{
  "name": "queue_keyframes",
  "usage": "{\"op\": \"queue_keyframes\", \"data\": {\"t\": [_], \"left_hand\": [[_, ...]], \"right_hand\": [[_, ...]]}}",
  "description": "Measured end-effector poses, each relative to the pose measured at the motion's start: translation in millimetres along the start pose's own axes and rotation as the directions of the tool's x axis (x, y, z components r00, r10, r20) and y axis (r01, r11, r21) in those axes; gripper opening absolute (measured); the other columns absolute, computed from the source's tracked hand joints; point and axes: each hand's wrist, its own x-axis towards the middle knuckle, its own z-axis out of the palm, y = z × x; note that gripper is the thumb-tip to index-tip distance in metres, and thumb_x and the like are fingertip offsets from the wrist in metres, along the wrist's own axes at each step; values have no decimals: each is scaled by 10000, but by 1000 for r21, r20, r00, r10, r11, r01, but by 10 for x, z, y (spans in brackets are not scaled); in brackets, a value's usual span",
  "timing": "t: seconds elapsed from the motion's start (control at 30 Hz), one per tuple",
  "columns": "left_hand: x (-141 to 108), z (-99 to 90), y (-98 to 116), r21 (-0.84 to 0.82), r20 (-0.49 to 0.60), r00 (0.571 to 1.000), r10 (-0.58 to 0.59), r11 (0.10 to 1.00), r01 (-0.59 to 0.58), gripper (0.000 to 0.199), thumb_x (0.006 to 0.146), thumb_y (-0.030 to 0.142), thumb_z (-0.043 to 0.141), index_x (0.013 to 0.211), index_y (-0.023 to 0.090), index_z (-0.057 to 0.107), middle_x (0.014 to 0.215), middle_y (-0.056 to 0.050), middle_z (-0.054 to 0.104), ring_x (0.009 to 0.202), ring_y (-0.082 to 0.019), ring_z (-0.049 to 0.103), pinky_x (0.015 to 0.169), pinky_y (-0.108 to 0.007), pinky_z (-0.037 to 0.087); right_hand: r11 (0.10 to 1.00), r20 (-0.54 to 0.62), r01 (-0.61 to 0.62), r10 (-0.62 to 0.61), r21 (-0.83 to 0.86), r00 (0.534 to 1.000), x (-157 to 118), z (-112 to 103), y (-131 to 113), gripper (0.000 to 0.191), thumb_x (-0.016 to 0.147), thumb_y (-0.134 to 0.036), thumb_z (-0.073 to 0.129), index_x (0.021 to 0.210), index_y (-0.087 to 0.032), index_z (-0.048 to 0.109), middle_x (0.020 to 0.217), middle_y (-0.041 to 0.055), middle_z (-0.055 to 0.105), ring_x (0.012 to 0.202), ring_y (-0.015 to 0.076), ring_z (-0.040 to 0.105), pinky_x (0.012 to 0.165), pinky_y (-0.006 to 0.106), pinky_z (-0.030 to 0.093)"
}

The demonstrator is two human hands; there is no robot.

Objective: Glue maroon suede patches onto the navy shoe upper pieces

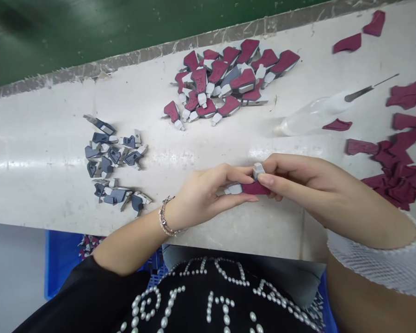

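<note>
1. Over the near side of the bench [38, 125], the left hand [203, 192] and right hand [298, 180] are nearly closed, pinching one maroon-and-grey part [254, 188] between thumbs and fingers; the double grip probably keeps it steady.
2. Grey parts [114, 155] sit left, maroon-faced parts [218, 71] beyond the hands, loose maroon pieces [397, 169] right, apparently grouped by kind for easy reach.
3. A translucent needle-tipped bottle [305, 115] lies near those pieces; I can't tell its contents.
4. Below, a blue bin [55, 263] holds maroon and grey bits [88, 243].
</note>
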Motion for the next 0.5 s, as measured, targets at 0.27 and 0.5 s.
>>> {"op": "queue_keyframes", "data": {"t": [0.27,0.5], "left_hand": [[-1,5,11,32,-14,1000,7,999,-7,288,872,239,793,1116,204,645,1186,-71,795,1118,-199,766,880,-256,683],[-23,40,12,-88,-85,996,-32,996,24,317,849,227,817,1118,205,650,1192,-66,791,1122,-202,765,944,-280,678]], "right_hand": [[991,-157,7,-29,-136,987,-63,159,-50,417,1017,-543,477,733,-238,469,662,-18,459,588,142,444,512,292,338],[994,-44,25,-30,-108,999,-128,123,-22,451,1014,-613,452,770,-241,523,706,-2,571,640,162,539,538,308,394]]}}
